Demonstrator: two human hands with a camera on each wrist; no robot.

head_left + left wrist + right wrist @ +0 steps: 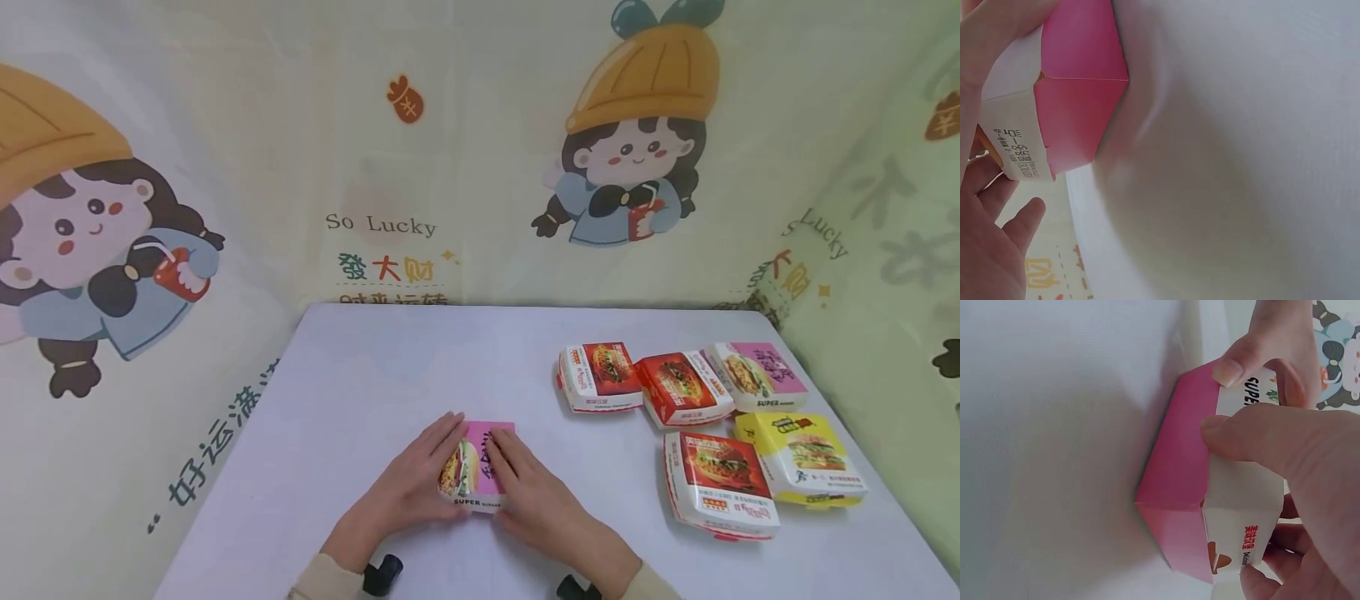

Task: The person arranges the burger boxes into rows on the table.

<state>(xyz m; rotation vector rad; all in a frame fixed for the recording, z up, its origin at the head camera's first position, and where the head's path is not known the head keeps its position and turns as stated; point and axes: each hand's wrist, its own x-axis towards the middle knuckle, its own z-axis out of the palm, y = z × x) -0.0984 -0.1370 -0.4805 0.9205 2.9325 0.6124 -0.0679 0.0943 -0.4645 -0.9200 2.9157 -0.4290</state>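
Note:
A pink and white cardboard burger box [480, 479], printed with a burger and "SUPER BURGER", sits on the white table in front of the person. The left hand [408, 483] holds its left side, and the right hand [547, 504] holds its right side with fingers reaching over the lid. In the right wrist view both thumbs press on the front of the box [1172, 456], near the seam between the white lid and pink base. The left wrist view shows the box's pink lower wall [1079, 122] resting on the table. Its lid looks closed.
To the right stand several more burger boxes: a red and white one [602, 377], a red one [686, 387], a pink one [759, 377], a yellow one [802, 458] and a larger red and white one [722, 483]. A cartoon-printed cloth [495, 167] hangs behind the white table [360, 375].

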